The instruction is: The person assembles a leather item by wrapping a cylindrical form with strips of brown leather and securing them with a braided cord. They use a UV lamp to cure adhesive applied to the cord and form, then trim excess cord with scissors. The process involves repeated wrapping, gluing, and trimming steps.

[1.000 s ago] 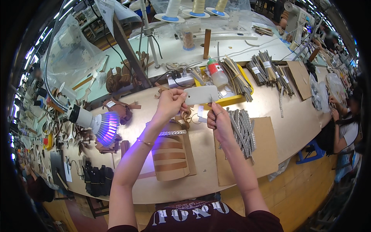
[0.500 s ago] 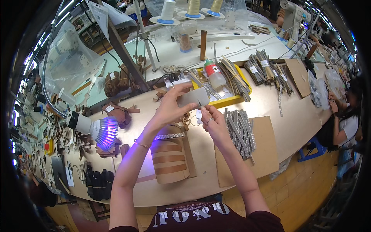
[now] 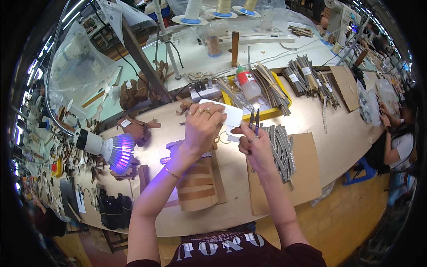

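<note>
My left hand (image 3: pixel 205 120) is closed on a white rounded card (image 3: pixel 231 115), held above the table with its right end sticking out. My right hand (image 3: pixel 256 144) grips a slim black two-pronged tool (image 3: pixel 255 121), its prongs pointing up and slightly apart. My right fingertips come close to the card's lower right corner; whether they touch it I cannot tell. Under my left forearm stands a curved tan form (image 3: pixel 195 196) with brown leather strips (image 3: pixel 198 194) across it. A braided silver strip, partly hidden by my wrist, lies at its top.
Grey braided strips (image 3: pixel 280 151) lie on a cardboard sheet (image 3: pixel 307 173) at the right. Behind my hands, a yellow tray (image 3: pixel 287 95) holds a red-and-clear bottle (image 3: pixel 249 84) and strip bundles. A lamp (image 3: pixel 118 153) stands at the left, near black bundles (image 3: pixel 113 209). Another person sits far right.
My left hand has turned over, so its back now shows, and the card's white face has come into view. The two-pronged tool has moved off the card to the right, prongs up.
</note>
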`<act>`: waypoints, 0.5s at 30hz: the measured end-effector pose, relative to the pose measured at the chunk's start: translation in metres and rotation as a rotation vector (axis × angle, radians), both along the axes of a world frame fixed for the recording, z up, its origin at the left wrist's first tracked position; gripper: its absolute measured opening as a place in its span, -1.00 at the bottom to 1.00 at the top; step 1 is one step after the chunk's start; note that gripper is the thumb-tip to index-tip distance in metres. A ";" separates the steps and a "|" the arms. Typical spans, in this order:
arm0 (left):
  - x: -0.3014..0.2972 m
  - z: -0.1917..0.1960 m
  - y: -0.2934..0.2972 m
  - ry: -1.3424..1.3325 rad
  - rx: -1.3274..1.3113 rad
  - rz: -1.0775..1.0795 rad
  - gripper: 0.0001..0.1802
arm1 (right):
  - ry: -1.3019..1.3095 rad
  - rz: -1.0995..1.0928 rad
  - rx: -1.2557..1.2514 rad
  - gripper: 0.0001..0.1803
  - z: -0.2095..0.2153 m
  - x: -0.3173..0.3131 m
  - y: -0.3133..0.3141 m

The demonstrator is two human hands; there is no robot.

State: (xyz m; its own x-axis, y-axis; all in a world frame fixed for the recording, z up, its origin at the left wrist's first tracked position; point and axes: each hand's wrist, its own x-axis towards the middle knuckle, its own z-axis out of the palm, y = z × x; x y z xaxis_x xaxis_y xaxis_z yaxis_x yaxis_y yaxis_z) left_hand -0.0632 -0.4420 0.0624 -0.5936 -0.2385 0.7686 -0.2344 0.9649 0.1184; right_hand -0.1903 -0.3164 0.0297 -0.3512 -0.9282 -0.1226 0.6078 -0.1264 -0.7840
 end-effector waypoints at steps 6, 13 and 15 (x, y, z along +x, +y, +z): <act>0.005 0.017 0.008 -0.363 0.654 -0.176 -0.70 | 0.238 -0.055 0.070 -0.78 0.007 -0.010 -0.001; 0.009 0.028 0.005 -0.275 0.713 -0.316 -0.64 | 0.415 0.057 0.106 -0.76 0.019 -0.019 0.017; 0.008 0.029 0.002 -0.308 0.797 -0.317 -0.65 | 0.449 0.061 0.121 -0.75 0.024 -0.020 0.018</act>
State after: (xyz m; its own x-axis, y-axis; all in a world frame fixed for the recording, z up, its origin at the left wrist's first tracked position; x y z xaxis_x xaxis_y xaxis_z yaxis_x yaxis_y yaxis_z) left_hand -0.0549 -0.4398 0.0911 -0.8737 -0.4215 0.2428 -0.1036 0.6489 0.7538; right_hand -0.2105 -0.2987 0.0534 -0.3396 -0.9371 -0.0801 0.2088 0.0079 -0.9779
